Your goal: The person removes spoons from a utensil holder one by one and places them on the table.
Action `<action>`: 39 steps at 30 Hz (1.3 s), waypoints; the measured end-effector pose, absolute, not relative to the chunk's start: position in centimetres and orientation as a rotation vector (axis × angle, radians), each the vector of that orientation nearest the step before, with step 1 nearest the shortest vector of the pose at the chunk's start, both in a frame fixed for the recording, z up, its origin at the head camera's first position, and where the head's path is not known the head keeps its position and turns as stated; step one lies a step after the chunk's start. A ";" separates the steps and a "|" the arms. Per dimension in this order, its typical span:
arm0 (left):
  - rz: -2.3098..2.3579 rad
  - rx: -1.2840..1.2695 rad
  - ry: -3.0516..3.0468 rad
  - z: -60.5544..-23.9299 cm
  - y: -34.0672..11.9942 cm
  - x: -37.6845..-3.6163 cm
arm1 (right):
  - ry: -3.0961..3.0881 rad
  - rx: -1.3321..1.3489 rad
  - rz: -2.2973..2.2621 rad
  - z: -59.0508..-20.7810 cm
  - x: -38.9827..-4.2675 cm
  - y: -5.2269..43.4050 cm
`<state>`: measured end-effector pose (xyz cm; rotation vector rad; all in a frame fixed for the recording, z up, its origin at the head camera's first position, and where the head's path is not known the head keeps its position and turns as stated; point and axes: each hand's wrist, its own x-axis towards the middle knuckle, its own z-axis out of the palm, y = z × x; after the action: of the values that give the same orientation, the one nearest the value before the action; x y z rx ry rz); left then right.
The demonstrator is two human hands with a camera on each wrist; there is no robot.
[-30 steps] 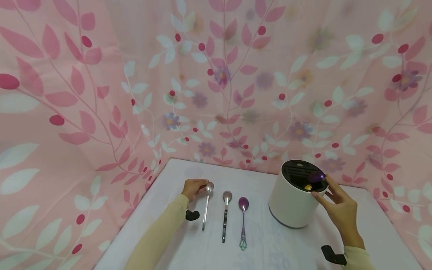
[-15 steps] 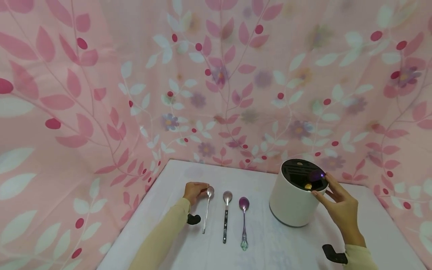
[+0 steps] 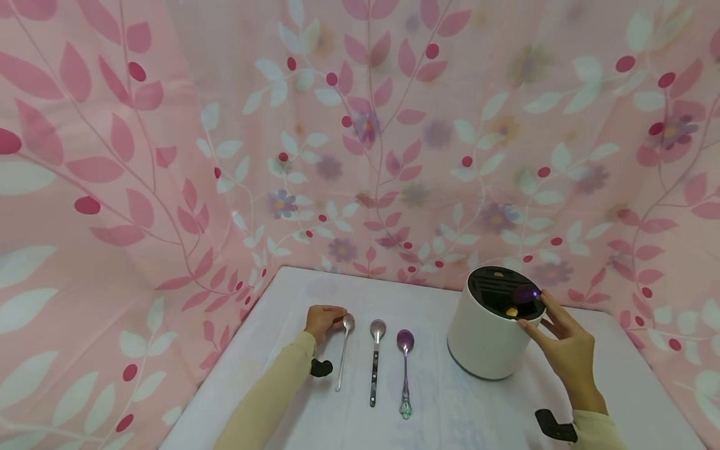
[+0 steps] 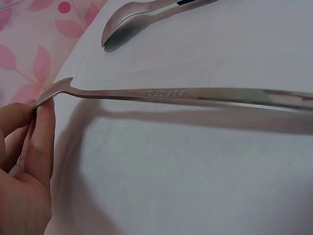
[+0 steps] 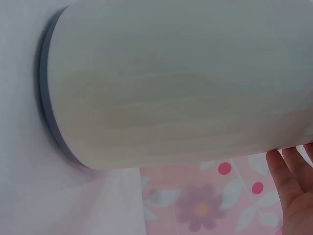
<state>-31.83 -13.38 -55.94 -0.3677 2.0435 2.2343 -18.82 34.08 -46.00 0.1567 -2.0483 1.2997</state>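
A white table [image 3: 484,412] stands before pink leaf-patterned cloth [image 3: 169,156]. Three spoons lie side by side on its left half, bowls pointing far. The left hand [image 3: 323,320] rests at the far end of the leftmost one, a plain silver spoon [image 3: 342,353]. In the left wrist view, the fingertips [image 4: 45,110] pinch the rim of its bowl, lifting that end slightly off the table. Just right of it lie a dark-handled spoon [image 3: 375,359], then a purple spoon [image 3: 405,369]. Farther right stands a white round holder [image 3: 488,331] with a dark slotted top, a purple spoon bowl [image 3: 526,294] poking out of it. The right hand [image 3: 562,347] touches the holder's right side near the top edge with fingers spread and relaxed, well apart from the silver spoon.
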 end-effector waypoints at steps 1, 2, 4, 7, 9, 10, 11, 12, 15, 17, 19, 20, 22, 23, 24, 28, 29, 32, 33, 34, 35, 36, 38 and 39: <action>2.236 -0.365 2.043 -55.9 -13.4 -31.8 | -2.049 0.156 1.298 -46.0 -18.8 34.1; 2.238 -0.363 2.042 -55.9 -13.4 -31.8 | -2.049 0.156 1.300 -46.0 -18.8 34.1; 2.225 -0.368 2.054 -55.9 -13.5 -31.7 | -2.054 0.153 1.293 -46.1 -18.8 34.1; 2.218 -0.355 2.080 -55.9 -13.5 -31.6 | -2.065 0.140 1.276 -46.1 -18.9 34.1; 2.217 -0.346 2.096 -55.9 -13.5 -31.6 | -2.075 0.131 1.266 -46.1 -19.0 34.2; 2.222 -0.342 2.100 -56.0 -13.5 -31.6 | -2.079 0.128 1.263 -46.1 -19.0 34.2; 2.223 -0.335 2.104 -56.1 -13.5 -31.7 | -2.079 0.127 1.263 -46.1 -19.0 34.2; 2.218 -0.340 2.109 -56.1 -13.5 -31.7 | -2.077 0.130 1.262 -46.0 -19.0 34.2; 2.191 -0.341 2.130 -56.1 -13.6 -31.8 | -2.071 0.138 1.264 -45.6 -18.8 33.9; 2.165 -0.348 2.143 -56.0 -13.6 -31.7 | -2.061 0.147 1.273 -45.6 -18.8 33.9; 2.146 -0.363 2.149 -56.0 -13.6 -31.6 | -2.058 0.153 1.278 -45.6 -18.7 33.9; 2.137 -0.366 2.154 -56.0 -13.6 -31.5 | -2.050 0.162 1.286 -45.6 -18.7 33.9; 2.128 -0.371 2.151 -55.9 -13.6 -31.3 | -2.040 0.165 1.303 -46.0 -18.9 34.1; 2.123 -0.370 2.153 -55.9 -13.6 -31.3 | -2.036 0.165 1.310 -46.0 -18.9 34.1; 2.116 -0.371 2.155 -55.9 -13.6 -31.2 | -2.032 0.166 1.315 -46.0 -18.9 34.1; 2.079 -0.340 2.219 -56.0 -13.7 -31.0 | -2.022 0.170 1.336 -46.1 -18.9 34.0; 2.068 -0.328 2.244 -56.0 -13.7 -31.0 | -2.024 0.172 1.331 -46.1 -18.9 34.0; 2.020 -0.273 2.352 -56.1 -13.8 -30.8 | -2.033 0.171 1.311 -46.1 -18.9 34.0; 1.993 -0.246 2.398 -56.1 -13.9 -30.8 | -2.036 0.168 1.304 -46.1 -19.0 34.0; 1.962 -0.213 2.452 -56.1 -13.9 -30.8 | -2.036 0.166 1.301 -46.0 -19.0 34.0; 1.909 -0.177 2.531 -56.1 -13.9 -30.8 | -2.036 0.167 1.301 -46.1 -19.0 34.1; 1.849 -0.140 2.614 -56.1 -13.9 -30.7 | -2.034 0.166 1.303 -46.0 -19.0 34.0; 1.715 -0.091 2.772 -56.1 -14.0 -30.8 | -2.026 0.171 1.316 -46.0 -19.0 34.0; 1.656 -0.077 2.840 -56.2 -14.0 -30.8 | -2.022 0.173 1.322 -46.1 -18.9 34.0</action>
<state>-30.80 -13.95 -56.20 -0.0774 2.8404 1.6563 -18.95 34.03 -46.06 0.1732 -2.0224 1.3216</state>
